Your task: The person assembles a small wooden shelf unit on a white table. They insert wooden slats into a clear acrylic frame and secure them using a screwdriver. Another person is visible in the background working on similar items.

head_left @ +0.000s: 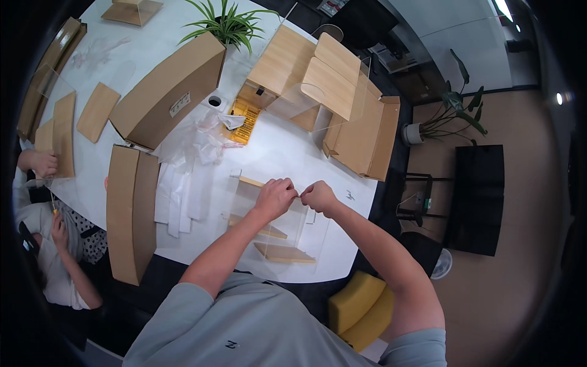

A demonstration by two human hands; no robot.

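A clear acrylic shelf unit [269, 226] with thin wooden shelves lies on the white table [287, 153] in front of me. My left hand [274, 197] and my right hand [318, 196] meet over its upper edge. Both have fingers pinched together on the clear panel's edge; whatever small part sits between the fingertips is too small to make out.
Long cardboard boxes [129, 211] [168, 92] lie to the left, with crumpled plastic wrap [186, 165] between. A wood-and-acrylic unit [306, 79] and open box [367, 131] stand behind. Another person [46, 244] sits at far left. A yellow stool [361, 309] stands near my right.
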